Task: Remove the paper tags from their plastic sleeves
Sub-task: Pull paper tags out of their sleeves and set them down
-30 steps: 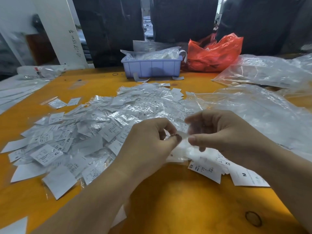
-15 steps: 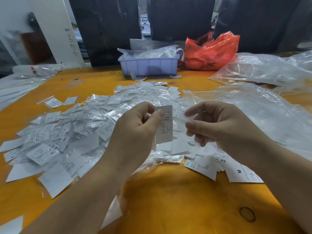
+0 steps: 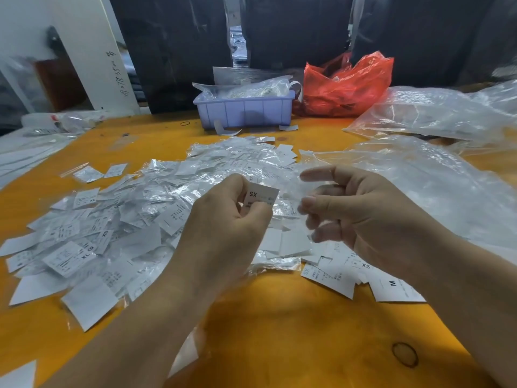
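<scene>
My left hand [image 3: 223, 228] pinches a white paper tag [image 3: 261, 196] printed XS, held upright above the table. My right hand [image 3: 363, 214] hovers just right of it with blurred fingers, index and thumb spread apart. A faint clear sleeve [image 3: 292, 191] shows between tag and fingertips; whether the fingers touch it I cannot tell. A wide heap of sleeved tags [image 3: 134, 214] covers the orange table [image 3: 279, 331] in front and to the left. Bare paper tags [image 3: 335, 273] lie under my right wrist.
A lilac plastic basket [image 3: 243, 109] filled with clear plastic stands at the back centre, with a red plastic bag [image 3: 347, 85] beside it. Large clear bags [image 3: 433, 113] spread over the right side. A white board [image 3: 92, 51] leans at the back left.
My hands moved apart. The paper tag came up in my left hand and turned so its XS print shows. My right hand's fingers spread open from a pinch.
</scene>
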